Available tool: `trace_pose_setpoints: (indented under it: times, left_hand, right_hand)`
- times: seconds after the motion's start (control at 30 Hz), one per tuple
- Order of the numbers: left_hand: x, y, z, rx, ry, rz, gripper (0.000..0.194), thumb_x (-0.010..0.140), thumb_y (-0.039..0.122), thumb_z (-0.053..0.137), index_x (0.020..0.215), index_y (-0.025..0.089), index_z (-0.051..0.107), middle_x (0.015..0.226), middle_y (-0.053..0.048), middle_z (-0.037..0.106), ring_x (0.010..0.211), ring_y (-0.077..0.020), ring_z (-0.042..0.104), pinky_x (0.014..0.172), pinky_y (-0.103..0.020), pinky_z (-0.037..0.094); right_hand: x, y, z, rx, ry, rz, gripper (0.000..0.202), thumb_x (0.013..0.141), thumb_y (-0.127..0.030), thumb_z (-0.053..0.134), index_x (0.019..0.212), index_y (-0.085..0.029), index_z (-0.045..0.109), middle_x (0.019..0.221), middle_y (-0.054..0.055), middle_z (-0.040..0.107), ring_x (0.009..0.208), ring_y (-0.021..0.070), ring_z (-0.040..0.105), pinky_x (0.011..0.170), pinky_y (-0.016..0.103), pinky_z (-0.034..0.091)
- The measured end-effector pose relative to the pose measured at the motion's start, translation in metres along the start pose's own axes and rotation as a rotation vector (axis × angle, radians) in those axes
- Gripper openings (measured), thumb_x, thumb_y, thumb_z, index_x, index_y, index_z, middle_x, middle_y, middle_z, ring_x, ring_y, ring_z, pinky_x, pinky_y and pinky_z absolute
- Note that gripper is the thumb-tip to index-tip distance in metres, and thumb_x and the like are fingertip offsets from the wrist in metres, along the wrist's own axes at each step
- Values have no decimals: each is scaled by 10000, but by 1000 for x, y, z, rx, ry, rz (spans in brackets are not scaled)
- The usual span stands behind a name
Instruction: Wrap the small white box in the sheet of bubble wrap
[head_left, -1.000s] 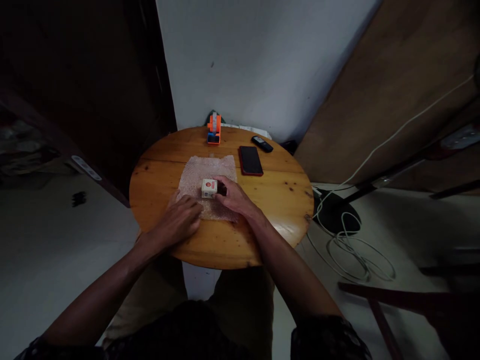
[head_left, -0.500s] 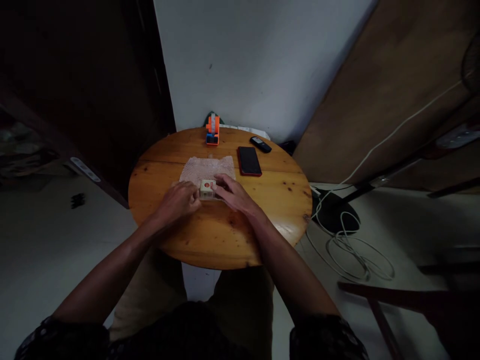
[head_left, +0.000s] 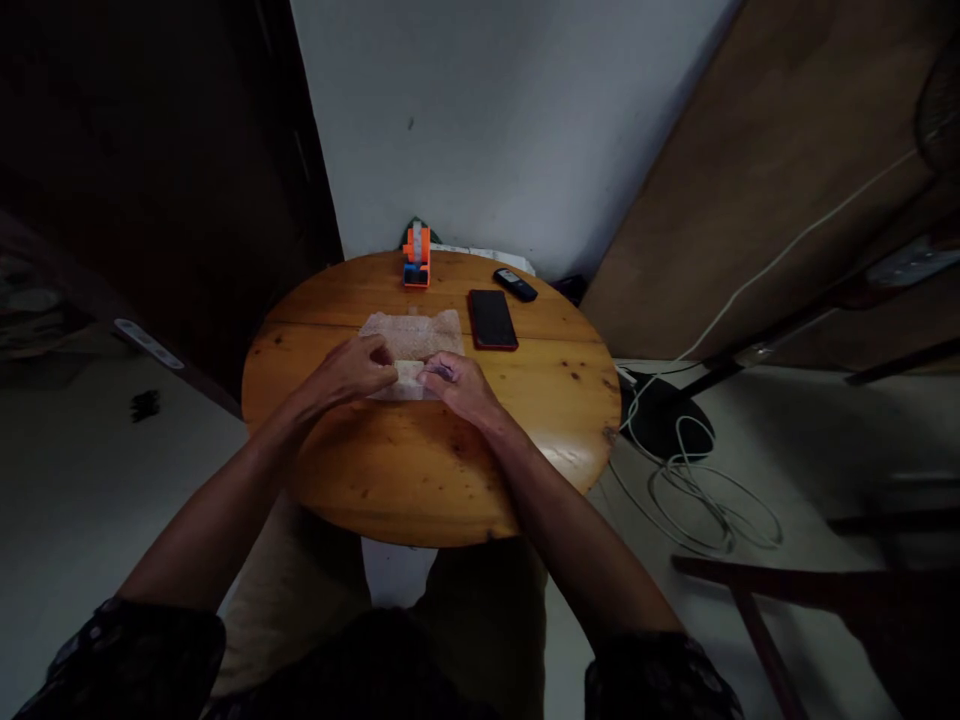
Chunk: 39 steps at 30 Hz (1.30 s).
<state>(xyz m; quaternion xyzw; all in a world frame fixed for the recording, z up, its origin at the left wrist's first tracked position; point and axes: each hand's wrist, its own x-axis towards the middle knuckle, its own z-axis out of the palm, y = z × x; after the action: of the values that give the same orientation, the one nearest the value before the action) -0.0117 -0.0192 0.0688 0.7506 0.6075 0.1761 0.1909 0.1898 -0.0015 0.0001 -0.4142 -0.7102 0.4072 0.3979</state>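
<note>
A sheet of pinkish, translucent bubble wrap (head_left: 414, 328) lies on the round wooden table (head_left: 420, 470). At its near edge a small pale box (head_left: 409, 367) shows between my hands, its front covered by a flap of the wrap. My left hand (head_left: 358, 368) is closed at the box's left end, thumb and fingers pinching the wrap's edge. At the right end my right hand (head_left: 459, 384) curls its thumb and forefinger together on the wrap. The fingers partly hide both ends of the box.
Behind the wrap stands an orange tape dispenser (head_left: 417, 256). A dark phone in a red case (head_left: 493, 320) and a small black handset (head_left: 515, 284) lie to its right. The wall (head_left: 495, 120) rises behind the table. White cable (head_left: 697, 480) coils on the floor at right.
The box's printed top with its red mark was visible; now wrap covers its front and the mark is hidden. My right hand's fingers have closed from a spread pose into a pinch.
</note>
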Motion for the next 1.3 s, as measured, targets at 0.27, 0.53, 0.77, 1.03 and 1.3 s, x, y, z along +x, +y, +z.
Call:
trace_pose_setpoints:
  times: [0.27, 0.53, 0.77, 1.03, 1.3]
  left_hand:
    - [4, -12, 7, -102, -36, 189, 153, 702, 319, 589, 769, 196, 651, 1082, -56, 721, 995, -223, 652, 907, -337, 509]
    - [6, -17, 20, -318, -25, 103, 214, 713, 372, 578, 714, 165, 634, 767, -13, 679, 747, -167, 609, 695, -270, 490]
    - [7, -17, 28, -467, 62, 99, 251, 688, 411, 649, 646, 169, 598, 829, -45, 707, 737, -158, 603, 646, -253, 457]
    - [11, -18, 30, -512, 12, 101, 256, 667, 407, 676, 748, 171, 619, 720, 9, 585, 675, -128, 504, 606, -242, 395]
    - [20, -21, 33, -604, -32, 73, 386, 624, 409, 748, 904, 174, 623, 898, -26, 640, 827, -167, 582, 716, -278, 455]
  right_hand:
    - [-1, -5, -2, -9, 10, 8, 204, 781, -399, 608, 705, -211, 586, 680, -20, 566, 650, 142, 500, 623, 271, 384]
    - [-2, -7, -2, -4, 72, -37, 194, 786, -381, 622, 739, -194, 619, 737, -1, 621, 705, 152, 541, 690, 278, 421]
    - [-3, -7, 2, 12, 134, -23, 178, 774, -357, 608, 711, -191, 604, 646, -29, 554, 614, 122, 477, 583, 244, 361]
    - [-1, -3, 0, -49, 197, 6, 183, 763, -370, 619, 699, -204, 581, 631, -36, 544, 601, 119, 478, 583, 242, 362]
    - [1, 11, -9, -236, 288, 63, 172, 786, -388, 634, 851, -230, 615, 683, -28, 584, 632, 146, 526, 594, 252, 369]
